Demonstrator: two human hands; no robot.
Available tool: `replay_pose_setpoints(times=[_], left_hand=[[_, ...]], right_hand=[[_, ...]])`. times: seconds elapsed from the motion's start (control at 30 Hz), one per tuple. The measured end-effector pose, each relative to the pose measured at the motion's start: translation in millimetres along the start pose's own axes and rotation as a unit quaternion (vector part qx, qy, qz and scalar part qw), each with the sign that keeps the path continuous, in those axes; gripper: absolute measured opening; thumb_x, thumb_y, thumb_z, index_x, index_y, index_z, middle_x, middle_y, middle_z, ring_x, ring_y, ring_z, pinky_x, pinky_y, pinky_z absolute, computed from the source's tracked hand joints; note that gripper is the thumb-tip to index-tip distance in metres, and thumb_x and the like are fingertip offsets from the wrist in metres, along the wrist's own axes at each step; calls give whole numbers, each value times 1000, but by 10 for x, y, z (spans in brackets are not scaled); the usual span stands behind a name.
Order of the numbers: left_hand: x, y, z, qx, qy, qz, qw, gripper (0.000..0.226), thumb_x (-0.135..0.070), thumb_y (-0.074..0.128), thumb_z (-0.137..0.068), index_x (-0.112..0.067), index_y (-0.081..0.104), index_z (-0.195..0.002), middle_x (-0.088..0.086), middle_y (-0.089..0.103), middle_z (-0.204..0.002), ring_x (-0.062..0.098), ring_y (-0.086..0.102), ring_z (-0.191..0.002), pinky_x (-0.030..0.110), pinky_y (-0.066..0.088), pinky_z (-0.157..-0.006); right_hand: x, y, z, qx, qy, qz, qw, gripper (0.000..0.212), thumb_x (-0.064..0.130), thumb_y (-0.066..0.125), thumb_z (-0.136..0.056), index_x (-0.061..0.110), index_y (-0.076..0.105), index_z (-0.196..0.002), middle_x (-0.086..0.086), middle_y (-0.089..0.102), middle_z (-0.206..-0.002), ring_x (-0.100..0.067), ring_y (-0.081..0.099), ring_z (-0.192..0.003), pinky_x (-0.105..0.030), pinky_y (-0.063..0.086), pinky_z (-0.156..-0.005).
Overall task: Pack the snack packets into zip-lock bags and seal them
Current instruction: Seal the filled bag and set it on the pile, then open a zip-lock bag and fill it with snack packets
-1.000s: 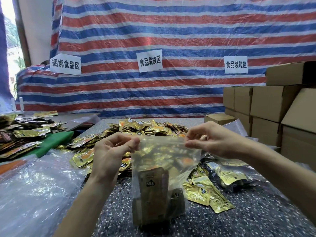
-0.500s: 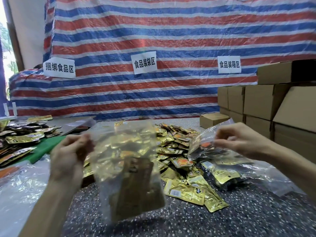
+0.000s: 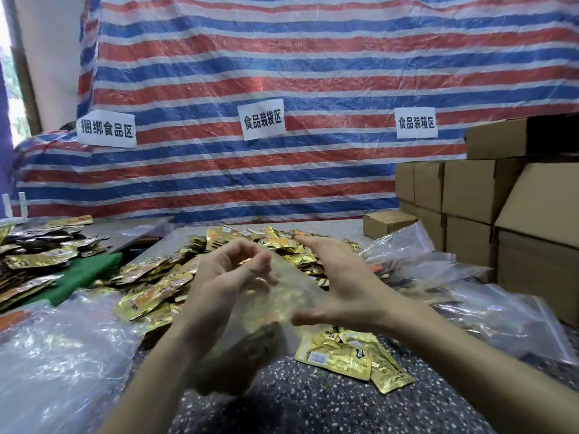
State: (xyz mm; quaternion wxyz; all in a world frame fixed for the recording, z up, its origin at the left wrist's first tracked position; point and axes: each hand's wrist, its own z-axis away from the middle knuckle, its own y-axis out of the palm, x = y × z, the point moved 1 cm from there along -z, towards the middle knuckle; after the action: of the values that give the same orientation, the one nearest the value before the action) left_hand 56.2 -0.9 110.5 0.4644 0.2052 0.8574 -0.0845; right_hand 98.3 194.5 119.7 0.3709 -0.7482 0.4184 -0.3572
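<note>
A clear zip-lock bag (image 3: pixel 282 296) holding gold snack packets hangs tilted and blurred between my two hands over the speckled table (image 3: pixel 313 402). My left hand (image 3: pixel 219 286) is on the bag's left side, fingers curled at its upper edge. Against the right side lies my right hand (image 3: pixel 341 286), fingers stretched out straight and thumb under the plastic. A heap of loose gold snack packets (image 3: pixel 156 286) lies just behind the hands. A few more packets (image 3: pixel 344 355) lie flat to the right of the bag.
Stacked cardboard boxes (image 3: pixel 501 198) fill the right side. Clear plastic bags (image 3: pixel 454 277), some with packets inside, lie in front of them. Empty plastic bags (image 3: pixel 62 355) are piled at the near left. A green board (image 3: pixel 87 277) and darker packets (image 3: pixel 37 255) are at far left.
The bag swung out to the left in my left hand, then came back to the middle. My right hand let go of its top edge, moved right, and now lies flat against it.
</note>
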Motion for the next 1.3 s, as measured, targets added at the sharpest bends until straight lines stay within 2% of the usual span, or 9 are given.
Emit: replay_pose_setpoints(times=[0.13, 0.43, 0.6, 0.73, 0.8, 0.87, 0.97, 1.2, 1.3], left_hand=[[-89, 53, 7, 19, 8, 64, 998, 20, -28, 71, -74, -11, 69, -84, 14, 65, -75, 22, 64, -70, 26, 57, -65], [303, 8, 145, -182, 55, -147, 971, 23, -30, 70, -85, -36, 62, -106, -6, 66, -112, -4, 63, -100, 16, 54, -74], [436, 25, 236, -181, 86, -219, 955, 28, -16, 69, -88, -32, 59, -109, -10, 59, -118, -9, 56, -103, 17, 53, -72], [507, 68, 253, -131, 62, -233, 962, 22, -13, 69, -88, -30, 64, -101, -16, 64, -106, -9, 59, -98, 9, 49, -71], [528, 91, 259, -113, 52, -240, 963, 20, -12, 69, -88, -29, 65, -98, -17, 67, -98, -8, 61, -94, 11, 50, -73], [545, 95, 267, -100, 41, -237, 965, 15, -16, 69, -88, -29, 66, -95, -20, 68, -93, -6, 62, -93, 16, 50, -70], [581, 79, 288, -84, 27, -232, 969, 10, -23, 69, -88, -32, 68, -92, -24, 68, -95, -3, 63, -93, 22, 47, -71], [644, 63, 304, -54, 6, -228, 972, 14, -19, 69, -89, -32, 71, -85, -18, 71, -89, 3, 66, -88, 24, 48, -71], [689, 102, 297, -61, -10, -209, 976, 19, -20, 69, -90, -37, 70, -82, -16, 71, -89, 3, 66, -85, 22, 46, -68]], right_hand=[[34, -58, -35, 117, 22, -91, 989, 17, 39, 74, -88, 23, 73, -91, 9, 70, -97, -5, 64, -85, -37, 56, -82], [-131, 27, -287, 103, 202, -297, 927, 19, 14, 58, -98, -2, 64, -90, -1, 73, -69, -15, 69, -54, -25, 54, -44], [-541, -133, -699, -77, 325, -411, 848, 10, -3, 58, -91, -8, 61, -99, -16, 66, -98, -23, 69, -75, -38, 63, -62], [-1104, -367, -884, -238, 385, -509, 732, 21, -3, 50, -95, -2, 57, -115, -19, 62, -110, -30, 66, -108, -45, 60, -86], [-1397, -371, -825, -295, 441, -423, 735, 32, 2, 48, -94, -4, 51, -125, -17, 65, -110, -27, 67, -105, -41, 60, -77], [-1590, -269, -664, -269, 482, -300, 778, 26, 8, 52, -97, -6, 52, -119, -17, 68, -105, -28, 72, -85, -38, 59, -61], [-1819, -52, -378, -197, 524, -244, 792, 10, 6, 59, -96, 0, 54, -103, -24, 68, -105, -34, 73, -91, -47, 61, -82], [-1780, -112, -198, -157, 536, -532, 637, 27, 14, 45, -106, -8, 50, -120, -34, 70, -91, -26, 70, -49, -23, 46, -31], [-1470, 23, -241, -81, 470, -529, 702, 30, 16, 47, -104, -8, 64, -105, -22, 75, -83, -20, 70, -53, -20, 49, -38]])
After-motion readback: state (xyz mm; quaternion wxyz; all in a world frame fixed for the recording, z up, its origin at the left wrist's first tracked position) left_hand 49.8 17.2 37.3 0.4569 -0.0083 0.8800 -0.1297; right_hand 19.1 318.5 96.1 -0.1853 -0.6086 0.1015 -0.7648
